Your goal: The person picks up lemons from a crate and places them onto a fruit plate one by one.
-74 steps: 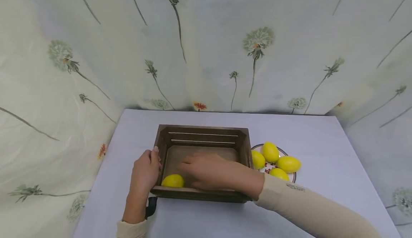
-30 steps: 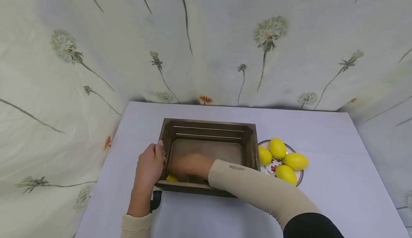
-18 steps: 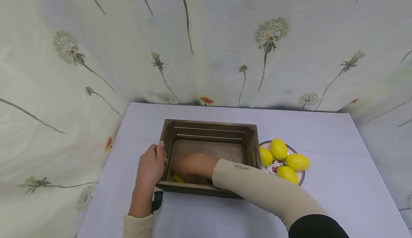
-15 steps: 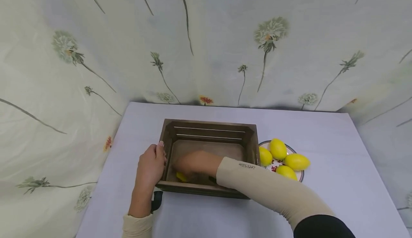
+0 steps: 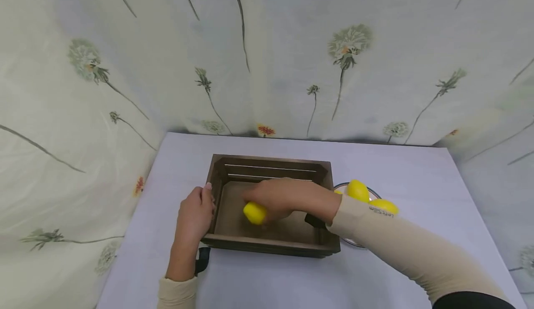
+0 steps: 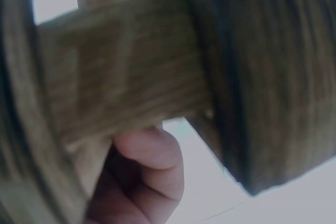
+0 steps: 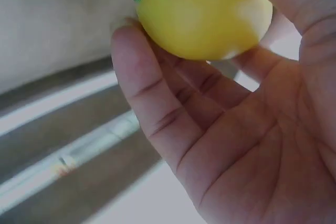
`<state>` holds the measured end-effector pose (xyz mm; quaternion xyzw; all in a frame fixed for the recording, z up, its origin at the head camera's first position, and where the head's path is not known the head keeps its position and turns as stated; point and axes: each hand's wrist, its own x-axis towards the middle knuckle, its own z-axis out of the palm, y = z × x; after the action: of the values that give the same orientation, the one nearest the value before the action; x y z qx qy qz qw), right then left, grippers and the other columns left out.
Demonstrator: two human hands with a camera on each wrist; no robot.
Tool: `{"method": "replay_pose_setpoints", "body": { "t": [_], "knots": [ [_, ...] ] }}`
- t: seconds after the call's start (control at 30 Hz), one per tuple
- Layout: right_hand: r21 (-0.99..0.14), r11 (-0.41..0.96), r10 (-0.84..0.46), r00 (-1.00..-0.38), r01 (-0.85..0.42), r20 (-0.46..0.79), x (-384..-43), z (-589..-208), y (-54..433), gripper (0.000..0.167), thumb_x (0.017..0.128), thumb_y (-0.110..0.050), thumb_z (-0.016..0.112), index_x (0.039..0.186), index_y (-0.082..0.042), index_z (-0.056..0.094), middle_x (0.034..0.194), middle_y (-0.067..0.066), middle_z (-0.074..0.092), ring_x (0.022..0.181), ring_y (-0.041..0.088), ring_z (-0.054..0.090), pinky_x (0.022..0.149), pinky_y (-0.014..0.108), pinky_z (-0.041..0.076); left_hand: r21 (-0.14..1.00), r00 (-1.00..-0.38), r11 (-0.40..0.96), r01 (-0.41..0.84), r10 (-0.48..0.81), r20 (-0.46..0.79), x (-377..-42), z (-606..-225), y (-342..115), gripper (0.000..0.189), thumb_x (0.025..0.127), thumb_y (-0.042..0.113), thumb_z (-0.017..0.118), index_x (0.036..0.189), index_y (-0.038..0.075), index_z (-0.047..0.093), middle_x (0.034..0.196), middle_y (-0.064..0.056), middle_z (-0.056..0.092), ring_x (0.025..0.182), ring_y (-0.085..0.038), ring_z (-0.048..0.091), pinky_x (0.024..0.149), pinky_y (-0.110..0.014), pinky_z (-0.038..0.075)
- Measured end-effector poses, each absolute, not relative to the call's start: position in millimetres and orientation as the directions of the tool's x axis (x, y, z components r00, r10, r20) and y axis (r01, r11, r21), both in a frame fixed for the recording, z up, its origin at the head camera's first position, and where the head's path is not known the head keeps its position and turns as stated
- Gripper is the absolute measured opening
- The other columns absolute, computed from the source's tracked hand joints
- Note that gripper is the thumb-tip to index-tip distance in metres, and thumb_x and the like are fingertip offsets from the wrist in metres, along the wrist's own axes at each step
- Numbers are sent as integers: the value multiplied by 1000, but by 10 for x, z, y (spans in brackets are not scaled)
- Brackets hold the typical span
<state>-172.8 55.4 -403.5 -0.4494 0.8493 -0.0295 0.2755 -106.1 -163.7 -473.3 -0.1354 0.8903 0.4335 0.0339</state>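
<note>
A dark brown slatted wooden crate stands on the white table. My left hand grips its left end; in the left wrist view curled fingers show under a wooden slat. Inside the crate, my right hand holds a yellow lemon between fingers and thumb. Up close, the right wrist view shows this lemon with a small green tip, fingers beneath it and the thumb at its right. Whether the lemon touches the crate floor I cannot tell.
Right of the crate stands a dark-rimmed plate with more lemons on it, partly hidden by my right sleeve. A curtain with a dandelion print hangs behind the table.
My right hand has taken the lemon from the crate's front left corner and moved it right, towards the crate's middle. My left hand has stayed on the crate's left end.
</note>
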Motion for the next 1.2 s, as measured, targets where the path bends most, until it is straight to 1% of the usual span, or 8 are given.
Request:
{"method": "replay_pose_setpoints", "body": {
  "t": [0.17,0.33,0.53,0.63,0.87,1.03,1.17,1.2],
  "knots": [
    [-302,573,-810,-469,-762,-353,-1596,-3753,863,46,84,-19,88,122,-27,63,106,-9,60,93,12,56,80,33,52,761,-964,594,-260,-203,-170,-1067,-4741,-1622,49,114,41,34,97,4,62,79,-7,65,63,-22,57,54,-36,46],
    [-338,596,-803,-539,-728,-255,-1422,-3499,1218,51,85,-15,83,128,-26,58,109,-12,58,92,11,57,79,33,52,756,-965,602,-256,-200,-167,-1075,-4730,-1628,50,114,41,34,97,3,62,80,-8,65,64,-22,57,54,-36,46],
    [-402,677,-714,-684,-617,-153,-1247,-3317,1746,54,87,-17,82,134,-22,55,111,-12,59,88,9,57,75,33,53,757,-963,598,-263,-204,-173,-1079,-4718,-1636,51,114,42,34,97,4,62,82,-8,66,65,-22,59,54,-36,46],
    [-436,723,-636,-763,-537,-114,-1160,-3285,2027,57,89,-18,82,137,-22,53,113,-11,61,90,9,58,78,35,54,761,-963,593,-265,-200,-179,-1070,-4711,-1637,52,114,43,33,98,3,62,83,-9,66,66,-22,60,54,-36,46],
    [-513,755,-497,-867,-410,-39,-967,-3406,2504,62,88,-14,84,140,-20,50,122,-7,62,99,13,61,83,36,58,763,-964,592,-261,-205,-171,-1059,-4718,-1637,52,114,43,33,96,4,62,81,-9,66,66,-22,60,54,-36,46],
    [-493,783,-419,-907,-380,35,-856,-3657,2703,62,85,-15,88,137,-15,53,131,1,59,105,17,59,85,37,59,763,-967,597,-247,-202,-155,-1055,-4731,-1625,53,114,44,33,94,4,62,79,-8,66,64,-21,61,53,-36,46],
    [-475,817,-331,-940,-327,80,-796,-3912,2846,65,83,-17,90,135,-13,52,132,5,55,106,19,56,84,24,55,763,-965,594,-256,-201,-167,-1054,-4736,-1622,53,114,44,33,95,4,62,80,-8,66,65,-21,61,54,-36,46],
    [-483,819,-309,-948,-309,82,-780,-3979,2872,66,83,-16,90,137,-11,52,132,7,55,107,22,57,84,26,57,763,-964,592,-260,-201,-173,-1053,-4738,-1626,52,114,43,33,95,4,62,81,-8,66,66,-21,62,55,-36,46]
  ]
}}
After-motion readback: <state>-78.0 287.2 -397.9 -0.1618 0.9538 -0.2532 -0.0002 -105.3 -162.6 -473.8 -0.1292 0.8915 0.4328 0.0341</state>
